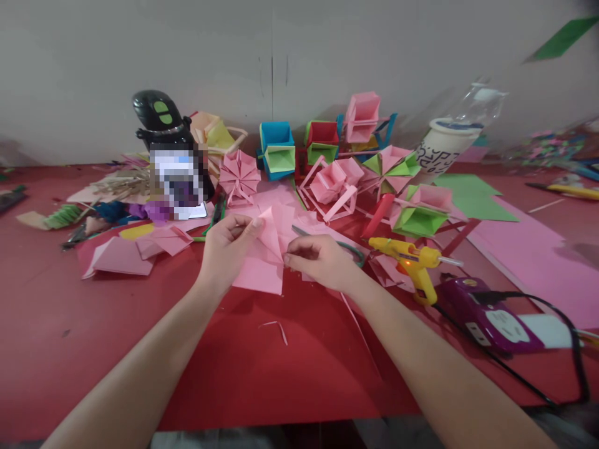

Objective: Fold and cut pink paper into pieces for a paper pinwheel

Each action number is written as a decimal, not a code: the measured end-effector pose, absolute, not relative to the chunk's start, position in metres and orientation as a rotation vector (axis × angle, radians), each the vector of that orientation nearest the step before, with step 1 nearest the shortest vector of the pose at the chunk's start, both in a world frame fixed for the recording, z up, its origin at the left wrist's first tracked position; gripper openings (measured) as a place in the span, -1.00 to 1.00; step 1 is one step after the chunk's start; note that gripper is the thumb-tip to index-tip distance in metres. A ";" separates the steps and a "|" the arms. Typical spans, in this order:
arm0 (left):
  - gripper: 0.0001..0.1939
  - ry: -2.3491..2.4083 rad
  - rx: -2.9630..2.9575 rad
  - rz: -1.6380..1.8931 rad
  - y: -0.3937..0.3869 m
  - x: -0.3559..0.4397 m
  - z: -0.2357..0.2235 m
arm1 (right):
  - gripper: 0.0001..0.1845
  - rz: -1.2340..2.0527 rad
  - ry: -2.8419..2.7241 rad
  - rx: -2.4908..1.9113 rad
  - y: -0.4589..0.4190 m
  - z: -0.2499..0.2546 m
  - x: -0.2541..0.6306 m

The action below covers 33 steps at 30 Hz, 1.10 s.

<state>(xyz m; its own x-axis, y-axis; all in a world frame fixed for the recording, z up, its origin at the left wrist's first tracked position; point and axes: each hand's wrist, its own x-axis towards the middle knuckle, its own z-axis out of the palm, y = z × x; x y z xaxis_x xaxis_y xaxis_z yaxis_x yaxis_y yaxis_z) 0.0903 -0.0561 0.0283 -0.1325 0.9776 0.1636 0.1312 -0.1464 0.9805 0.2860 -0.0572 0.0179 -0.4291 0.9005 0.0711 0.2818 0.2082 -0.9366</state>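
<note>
A folded sheet of pink paper is held up between my two hands, its creased point toward the wall. My left hand pinches its left edge between thumb and fingers. At the lower right corner, my right hand has its fingertips closed on the paper. Beneath lies a flat pink sheet on the red table. Scissors with a dark handle rest just behind my right hand, partly hidden by it. Several folded pink pieces lie to the left.
A yellow glue gun with a lit orange light lies right, near a purple power box with a black cable. Paper boxes line the wall. A phone on a black holder stands left; a white cup leans back right.
</note>
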 end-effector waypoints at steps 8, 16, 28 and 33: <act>-0.71 1.371 1.400 1.369 -0.056 0.090 0.029 | -0.82 1.198 -1.896 -1.078 -0.059 0.021 0.286; -0.69 1.374 1.418 1.377 -0.055 0.090 0.029 | -0.87 1.291 -1.852 -1.057 -0.057 0.018 0.287; -0.72 1.278 1.501 1.295 -0.053 0.086 0.027 | -0.83 1.477 -1.692 -1.120 -0.057 0.016 0.289; -0.65 1.164 1.493 1.271 -0.051 0.080 0.025 | -0.85 1.554 -1.593 -1.074 -0.056 0.022 0.289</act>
